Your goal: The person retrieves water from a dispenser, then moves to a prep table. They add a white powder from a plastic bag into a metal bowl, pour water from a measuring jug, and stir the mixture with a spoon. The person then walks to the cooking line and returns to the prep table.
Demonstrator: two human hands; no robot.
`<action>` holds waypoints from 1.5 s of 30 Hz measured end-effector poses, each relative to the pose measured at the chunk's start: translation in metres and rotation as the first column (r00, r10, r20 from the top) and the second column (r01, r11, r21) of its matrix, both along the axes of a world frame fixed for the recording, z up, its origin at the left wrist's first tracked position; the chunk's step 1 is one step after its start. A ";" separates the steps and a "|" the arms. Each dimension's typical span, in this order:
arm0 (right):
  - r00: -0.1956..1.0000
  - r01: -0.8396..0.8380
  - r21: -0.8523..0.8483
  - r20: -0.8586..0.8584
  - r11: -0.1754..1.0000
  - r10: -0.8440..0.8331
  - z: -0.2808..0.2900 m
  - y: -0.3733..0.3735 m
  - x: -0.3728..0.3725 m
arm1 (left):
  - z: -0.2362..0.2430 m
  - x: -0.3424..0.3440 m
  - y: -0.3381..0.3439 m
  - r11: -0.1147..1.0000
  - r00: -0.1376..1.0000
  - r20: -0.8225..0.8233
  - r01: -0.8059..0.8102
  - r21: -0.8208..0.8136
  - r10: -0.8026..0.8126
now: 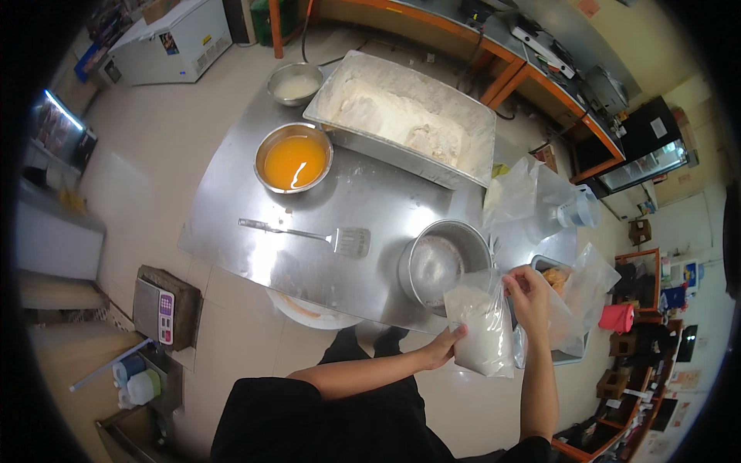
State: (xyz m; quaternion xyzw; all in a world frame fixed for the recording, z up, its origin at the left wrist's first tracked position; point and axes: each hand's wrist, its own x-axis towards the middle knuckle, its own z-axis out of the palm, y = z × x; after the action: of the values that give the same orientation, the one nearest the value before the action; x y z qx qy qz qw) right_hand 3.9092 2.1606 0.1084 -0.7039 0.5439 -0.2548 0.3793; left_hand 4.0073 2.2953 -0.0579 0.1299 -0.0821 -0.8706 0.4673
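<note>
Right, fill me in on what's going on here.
A person holds a clear plastic bag of white contents, the left hand gripping its side and the right hand pinching its upper edge. In view, the bag overlaps the near rim of a round metal pot. On the metal table, a slotted spatula lies beside the pot, beyond it a bowl of orange liquid.

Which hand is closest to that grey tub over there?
Right. The right hand, pinching the clear bag, is near the left edge of the grey tub; the left hand, holding the bag's left side, is farther left.
</note>
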 end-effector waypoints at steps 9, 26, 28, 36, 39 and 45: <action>0.976 -0.106 0.155 -0.171 0.982 0.133 -0.040 -0.052 0.019 | 0.049 0.001 -0.014 0.938 0.951 -0.299 0.030 0.345 0.079; 0.986 -0.144 0.713 0.159 0.686 0.041 -0.040 -0.073 0.037 | 0.058 0.012 -0.051 0.921 0.874 -0.455 0.020 0.388 0.173; 0.989 -0.135 0.720 0.140 0.681 0.049 -0.035 -0.067 0.039 | 0.054 0.009 -0.056 0.921 0.881 -0.439 0.011 0.390 0.175; 0.950 -0.278 0.377 -0.027 0.883 0.311 -0.016 -0.054 0.033 | 0.064 0.000 -0.062 0.909 0.898 -0.355 -0.104 0.404 0.261; 0.943 -0.238 0.227 -0.177 0.944 0.281 -0.012 -0.049 0.034 | 0.075 0.000 -0.063 0.895 0.882 -0.373 -0.110 0.433 0.289; 0.971 -0.210 0.114 -0.087 0.971 0.221 0.000 -0.059 0.042 | 0.096 0.003 -0.056 0.885 0.847 -0.435 -0.083 0.458 0.305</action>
State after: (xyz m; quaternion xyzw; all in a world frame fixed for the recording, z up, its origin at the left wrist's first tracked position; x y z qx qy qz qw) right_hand 3.9514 2.1016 0.1079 -0.7499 0.4948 -0.1482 0.4134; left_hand 4.0107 2.2390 0.0383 0.0081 0.2445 -0.8179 0.5208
